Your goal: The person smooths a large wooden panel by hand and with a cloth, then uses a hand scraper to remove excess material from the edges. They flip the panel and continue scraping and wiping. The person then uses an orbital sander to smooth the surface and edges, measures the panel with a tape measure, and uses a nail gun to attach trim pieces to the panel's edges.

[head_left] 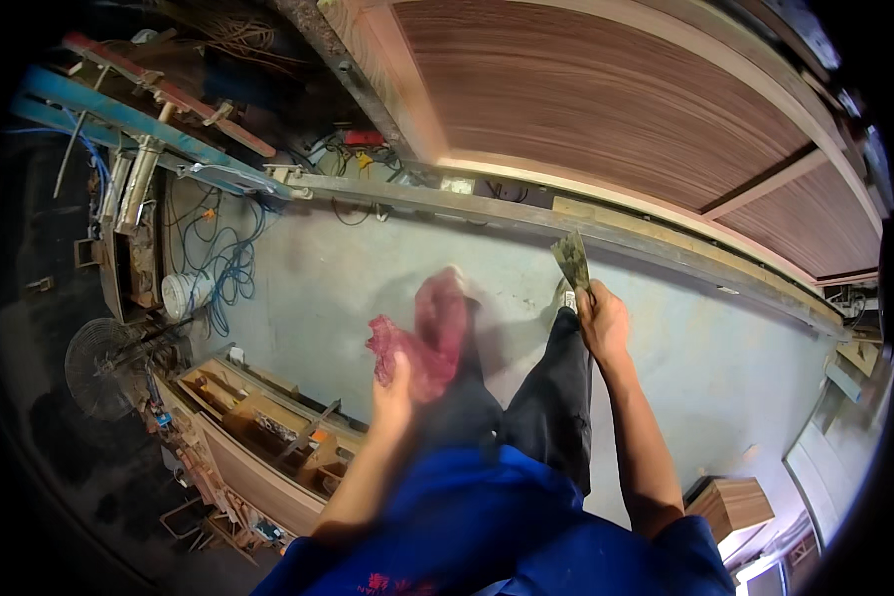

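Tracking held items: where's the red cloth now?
In the head view, the red cloth is left of centre, in the left hand beside the dark trousers.

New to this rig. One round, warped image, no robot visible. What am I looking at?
There's no machine arm here: a person works bare-handed. The single picture comes from the left of two fisheye cameras worn on their head, looking down, so straight edges bend and the rim goes black. Picture left is the person's left.

The left hand grips a red cloth, slightly blurred. The right hand holds a putty knife, its smeared blade pointing away from the body.

Ahead, beyond a long metal rail, is a framed wood-grain panel. On the left are a white bucket, coiled blue cable or hose and a fan.
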Motion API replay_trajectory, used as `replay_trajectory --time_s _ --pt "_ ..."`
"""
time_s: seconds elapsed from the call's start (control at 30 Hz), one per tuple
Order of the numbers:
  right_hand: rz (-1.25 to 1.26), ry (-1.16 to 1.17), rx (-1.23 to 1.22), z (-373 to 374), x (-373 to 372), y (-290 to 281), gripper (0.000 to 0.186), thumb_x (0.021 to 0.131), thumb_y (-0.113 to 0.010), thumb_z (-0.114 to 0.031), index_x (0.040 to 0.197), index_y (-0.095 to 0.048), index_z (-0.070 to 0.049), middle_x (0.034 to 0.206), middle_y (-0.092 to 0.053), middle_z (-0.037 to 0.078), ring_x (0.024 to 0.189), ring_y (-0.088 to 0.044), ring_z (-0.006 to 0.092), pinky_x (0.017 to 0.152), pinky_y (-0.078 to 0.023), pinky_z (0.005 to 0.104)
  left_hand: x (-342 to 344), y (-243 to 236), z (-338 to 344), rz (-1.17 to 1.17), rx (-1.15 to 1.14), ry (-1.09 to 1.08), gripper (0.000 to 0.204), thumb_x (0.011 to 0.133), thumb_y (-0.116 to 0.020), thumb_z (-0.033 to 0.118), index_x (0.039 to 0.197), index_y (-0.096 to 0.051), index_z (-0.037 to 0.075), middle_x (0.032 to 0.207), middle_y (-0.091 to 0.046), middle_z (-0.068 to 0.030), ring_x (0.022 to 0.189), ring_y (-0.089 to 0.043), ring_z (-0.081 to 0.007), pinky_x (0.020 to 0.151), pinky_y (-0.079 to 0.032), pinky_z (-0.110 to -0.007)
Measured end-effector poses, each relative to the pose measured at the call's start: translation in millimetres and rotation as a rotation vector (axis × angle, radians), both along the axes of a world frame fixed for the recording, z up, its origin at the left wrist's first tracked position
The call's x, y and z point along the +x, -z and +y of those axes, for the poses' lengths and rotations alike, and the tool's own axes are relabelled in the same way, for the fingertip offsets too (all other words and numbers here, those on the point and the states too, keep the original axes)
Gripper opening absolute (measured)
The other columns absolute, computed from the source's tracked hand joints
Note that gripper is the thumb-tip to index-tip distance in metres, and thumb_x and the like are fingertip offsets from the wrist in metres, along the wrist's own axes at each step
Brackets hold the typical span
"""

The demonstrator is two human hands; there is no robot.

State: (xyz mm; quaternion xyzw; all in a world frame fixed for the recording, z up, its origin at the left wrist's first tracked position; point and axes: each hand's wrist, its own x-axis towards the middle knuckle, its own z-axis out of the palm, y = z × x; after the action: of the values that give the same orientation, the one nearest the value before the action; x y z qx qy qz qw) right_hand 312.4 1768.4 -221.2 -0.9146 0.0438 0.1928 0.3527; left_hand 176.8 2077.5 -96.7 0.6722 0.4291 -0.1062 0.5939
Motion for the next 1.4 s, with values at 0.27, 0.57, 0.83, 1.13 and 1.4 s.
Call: replay_trajectory --time_s 0.27,0.57,0.83,1.13,1.4 --pt "-0.01 -0.149 -0.203 178.8 82.2 128.5 0.014 0.099 -0.057 -0.016 0.111 -0.065 -0.011 0.102 -0.071 0.014 0.089 -0.068 0.0408 0.077 -0.055 0.0511 60.0 92.8 144.5 0.137 -0.062 0.107 0.054 0.113 -0.053 0.041 0.145 -0.055 -0.003 0.139 -0.06 -0.0078 0.127 -0.055 -0.017 0.111 -0.043 -0.035" --pt "-0.195 -0.209 -0.247 290.1 171.4 334.5 0.022 0.094 -0.056 -0.006 0.115 -0.063 -0.008 0.109 -0.07 0.017 0.1 -0.069 0.0414 0.082 -0.057 0.0513 78.1 169.6 241.0 0.188 -0.217 0.038 0.038 0.115 -0.048 0.028 0.142 -0.052 0.002 0.13 -0.059 -0.0051 0.118 -0.057 -0.0155 0.103 -0.047 -0.034" --pt "-0.031 -0.036 -0.312 222.3 127.0 276.1 0.017 0.095 -0.065 -0.012 0.111 -0.066 -0.009 0.109 -0.072 0.016 0.093 -0.069 0.0414 0.075 -0.056 0.0508 109.5 221.5 244.7 0.093 -0.487 0.048 0.051 0.117 -0.04 0.033 0.158 -0.036 0.003 0.15 -0.053 -0.0114 0.138 -0.054 -0.0263 0.119 -0.044 -0.045" --pt "-0.038 -0.503 0.117 256.7 80.0 185.7 0.01 0.098 -0.068 -0.018 0.104 -0.072 -0.011 0.089 -0.072 0.013 0.077 -0.068 0.0389 0.064 -0.055 0.0477 176.4 248.1 259.1 0.152 -0.097 0.583 0.05 0.106 -0.067 0.03 0.143 -0.055 -0.001 0.133 -0.066 -0.009 0.117 -0.064 -0.0179 0.101 -0.052 -0.036" --pt "-0.144 -0.336 -0.396 291.8 177.1 316.0 0.011 0.089 -0.059 -0.007 0.096 -0.068 -0.007 0.087 -0.076 0.017 0.083 -0.075 0.0355 0.072 -0.059 0.0462 126.2 297.8 288.1 0.2 0.027 0.371 0.035 0.104 -0.07 0.02 0.132 -0.064 -0.001 0.122 -0.07 -0.0047 0.111 -0.064 -0.0126 0.1 -0.049 -0.031"
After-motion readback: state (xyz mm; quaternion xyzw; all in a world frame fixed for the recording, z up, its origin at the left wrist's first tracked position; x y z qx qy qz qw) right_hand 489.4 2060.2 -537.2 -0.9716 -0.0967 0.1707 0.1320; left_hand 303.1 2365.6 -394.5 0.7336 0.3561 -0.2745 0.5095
